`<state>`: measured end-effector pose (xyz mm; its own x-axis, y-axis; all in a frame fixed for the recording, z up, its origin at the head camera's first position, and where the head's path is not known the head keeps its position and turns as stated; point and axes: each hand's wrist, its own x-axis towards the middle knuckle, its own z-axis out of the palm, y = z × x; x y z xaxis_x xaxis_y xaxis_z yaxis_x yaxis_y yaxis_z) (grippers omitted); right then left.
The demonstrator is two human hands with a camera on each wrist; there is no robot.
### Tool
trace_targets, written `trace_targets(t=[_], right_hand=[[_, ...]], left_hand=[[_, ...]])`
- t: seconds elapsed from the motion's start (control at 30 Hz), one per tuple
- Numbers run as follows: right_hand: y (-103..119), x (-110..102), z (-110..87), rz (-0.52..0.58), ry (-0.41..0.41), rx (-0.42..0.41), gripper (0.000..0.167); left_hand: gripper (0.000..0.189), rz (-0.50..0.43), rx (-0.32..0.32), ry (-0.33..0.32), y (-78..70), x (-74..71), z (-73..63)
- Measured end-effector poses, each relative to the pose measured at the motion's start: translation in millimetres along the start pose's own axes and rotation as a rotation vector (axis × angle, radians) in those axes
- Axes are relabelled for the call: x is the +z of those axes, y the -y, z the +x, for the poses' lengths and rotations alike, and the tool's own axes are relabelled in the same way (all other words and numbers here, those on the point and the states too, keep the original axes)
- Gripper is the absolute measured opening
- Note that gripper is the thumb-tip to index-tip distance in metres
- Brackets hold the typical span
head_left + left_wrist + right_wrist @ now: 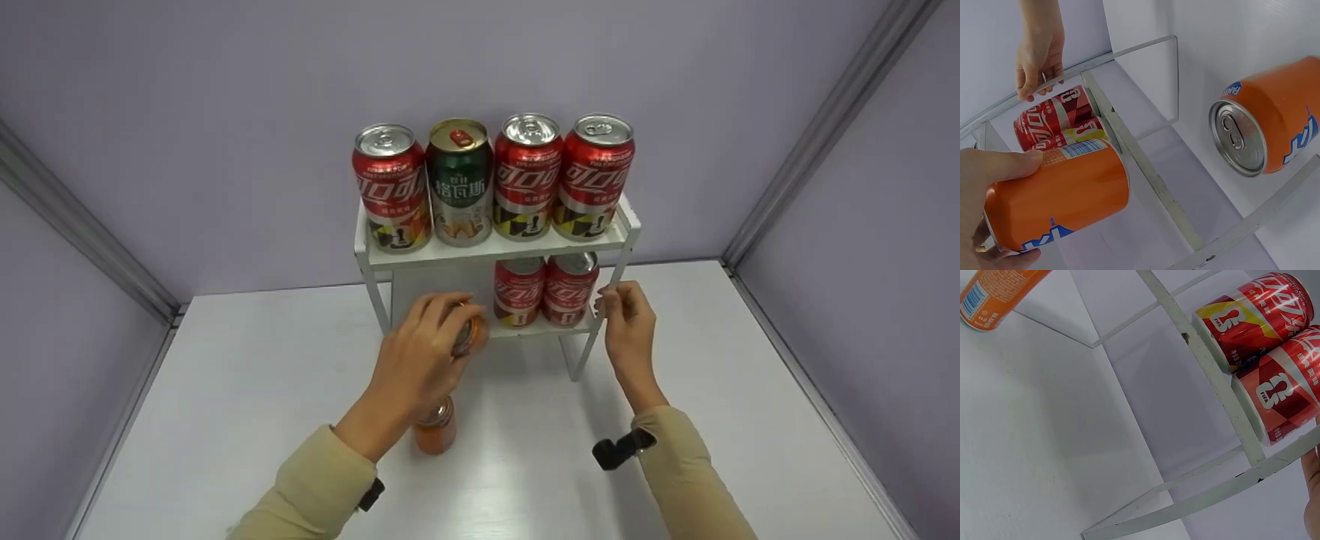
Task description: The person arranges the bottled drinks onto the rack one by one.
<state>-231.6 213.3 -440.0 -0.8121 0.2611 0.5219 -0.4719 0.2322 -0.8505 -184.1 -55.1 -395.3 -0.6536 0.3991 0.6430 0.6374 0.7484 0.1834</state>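
Observation:
My left hand [420, 356] grips an orange Fanta can [1067, 194] from the side, the thumb on one side and fingers round the other. The can is in front of the left part of the lower tier of a white two-tier rack [465, 259]. On that tier, to the right, stand two red Coca-Cola cans [517, 292]. My right hand [631, 322] holds the rack's right-hand post, with thumb and fingers on either side of it. A second orange Fanta can [436, 435] stands on the table below my left forearm.
On the upper tier stand three red Coca-Cola cans [391, 191] and a green-and-white can [460, 187] with a gold lid. The rack stands on a white table [262, 390] near the back wall, with pale panels [840, 225] at both sides.

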Motion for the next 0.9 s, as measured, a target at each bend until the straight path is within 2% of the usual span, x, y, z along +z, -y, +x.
trace_targets(t=[0.27, 0.57, 0.73, 0.9], right_hand=[[-0.3, 1.1, -0.5, 0.005, -0.007, -0.015, 0.033], [-0.7, 1.7, -0.5, 0.005, -0.007, -0.027, 0.035], [-2.2, 1.1, 0.1, 0.004, -0.010, -0.047, 0.038], [-2.9, 0.6, 0.7, 0.012, -0.003, -0.031, 0.036]], left_hand=[[0.047, 0.030, 0.021, -0.011, 9.8, 5.4, 17.7], [0.044, 0.080, 0.035, -0.001, 17.7, 19.8, 32.7], [0.045, 0.093, 0.002, 0.033, 19.8, 25.2, 37.9], [0.046, 0.085, -0.072, 0.055, 22.1, 29.7, 40.4]])
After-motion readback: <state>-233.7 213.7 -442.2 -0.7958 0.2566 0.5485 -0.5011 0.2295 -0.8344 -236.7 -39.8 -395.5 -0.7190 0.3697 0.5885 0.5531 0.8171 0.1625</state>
